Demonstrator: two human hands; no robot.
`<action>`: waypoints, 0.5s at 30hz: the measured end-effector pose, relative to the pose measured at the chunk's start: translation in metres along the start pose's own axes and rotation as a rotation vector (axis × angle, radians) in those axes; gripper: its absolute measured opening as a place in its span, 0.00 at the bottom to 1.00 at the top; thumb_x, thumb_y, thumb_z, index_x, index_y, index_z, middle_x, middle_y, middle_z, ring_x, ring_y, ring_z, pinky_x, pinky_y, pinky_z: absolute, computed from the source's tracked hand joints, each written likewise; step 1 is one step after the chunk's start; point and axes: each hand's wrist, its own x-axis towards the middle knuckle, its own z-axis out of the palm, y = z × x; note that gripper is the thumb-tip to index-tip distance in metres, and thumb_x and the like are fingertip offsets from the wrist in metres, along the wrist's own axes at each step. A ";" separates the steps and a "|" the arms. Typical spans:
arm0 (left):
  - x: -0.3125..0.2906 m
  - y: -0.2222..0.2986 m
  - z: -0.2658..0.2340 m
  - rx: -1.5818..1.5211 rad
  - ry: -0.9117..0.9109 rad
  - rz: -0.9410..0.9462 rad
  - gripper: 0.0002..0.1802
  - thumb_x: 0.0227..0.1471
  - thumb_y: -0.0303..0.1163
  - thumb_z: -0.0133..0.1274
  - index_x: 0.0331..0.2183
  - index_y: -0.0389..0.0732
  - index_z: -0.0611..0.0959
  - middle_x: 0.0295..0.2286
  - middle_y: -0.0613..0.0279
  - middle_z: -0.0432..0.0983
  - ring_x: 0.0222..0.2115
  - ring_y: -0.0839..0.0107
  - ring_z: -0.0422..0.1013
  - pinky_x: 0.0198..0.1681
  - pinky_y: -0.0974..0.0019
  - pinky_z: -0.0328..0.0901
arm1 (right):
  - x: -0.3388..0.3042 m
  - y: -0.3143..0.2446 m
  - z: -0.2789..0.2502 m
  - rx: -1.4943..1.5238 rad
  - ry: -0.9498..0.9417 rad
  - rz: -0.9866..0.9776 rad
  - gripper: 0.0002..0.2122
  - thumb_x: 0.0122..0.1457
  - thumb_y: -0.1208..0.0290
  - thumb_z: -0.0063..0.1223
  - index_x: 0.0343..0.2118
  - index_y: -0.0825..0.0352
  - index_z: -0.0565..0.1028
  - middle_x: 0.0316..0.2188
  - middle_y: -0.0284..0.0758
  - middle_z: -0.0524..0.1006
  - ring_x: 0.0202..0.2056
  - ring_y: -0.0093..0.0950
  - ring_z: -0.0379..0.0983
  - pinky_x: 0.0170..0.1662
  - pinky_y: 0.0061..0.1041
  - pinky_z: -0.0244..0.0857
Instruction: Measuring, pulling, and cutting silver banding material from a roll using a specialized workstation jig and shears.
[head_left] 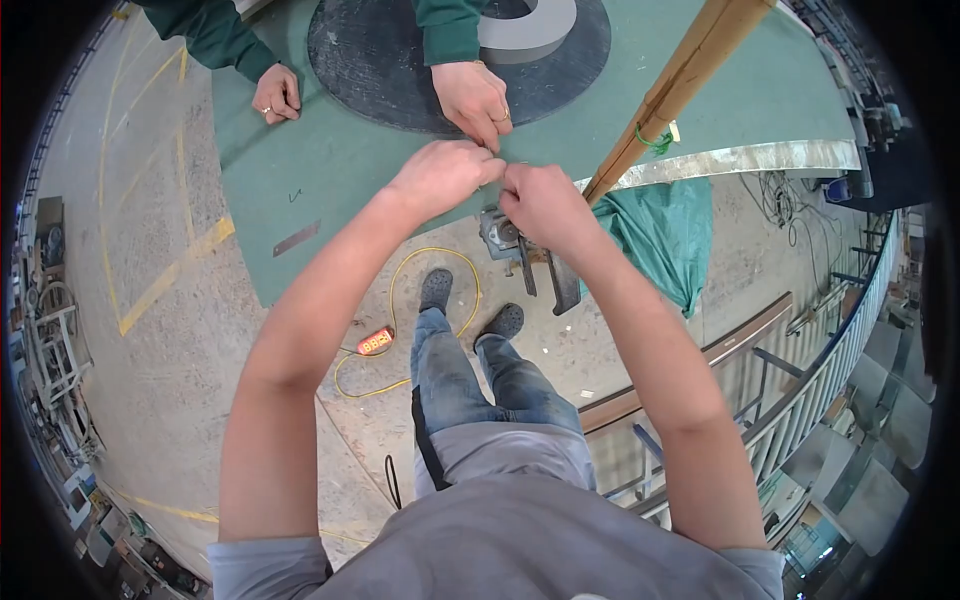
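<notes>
My left hand (445,178) and my right hand (548,207) meet over the near edge of the green tabletop (380,190). Both have closed fingers, their tips nearly touching; whatever they pinch is hidden or too small to name. Just beyond them, a co-worker's hand (474,98) in a green sleeve reaches down, its fingertips close to mine. The co-worker's other hand (278,95) rests curled on the tabletop. Behind lies a dark round disc (370,75) with a thick grey curved piece (545,38) on it. Below my right hand, a metal clamp-like tool (500,235) shows at the table edge.
A bamboo pole (670,85) slants up at the right, above a green tarp (660,240). A flat metal strip (297,237) lies on the table's left part. On the floor are an orange power strip (376,341) and its yellow cord (478,285). A ladder (800,415) lies right.
</notes>
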 end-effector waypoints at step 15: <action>0.001 -0.002 0.011 -0.136 0.024 -0.016 0.05 0.42 0.24 0.49 0.27 0.40 0.76 0.24 0.57 0.72 0.31 0.59 0.72 0.32 0.56 0.66 | -0.002 -0.005 0.001 -0.127 -0.046 0.059 0.07 0.51 0.73 0.48 0.26 0.72 0.73 0.23 0.50 0.75 0.28 0.51 0.72 0.35 0.46 0.67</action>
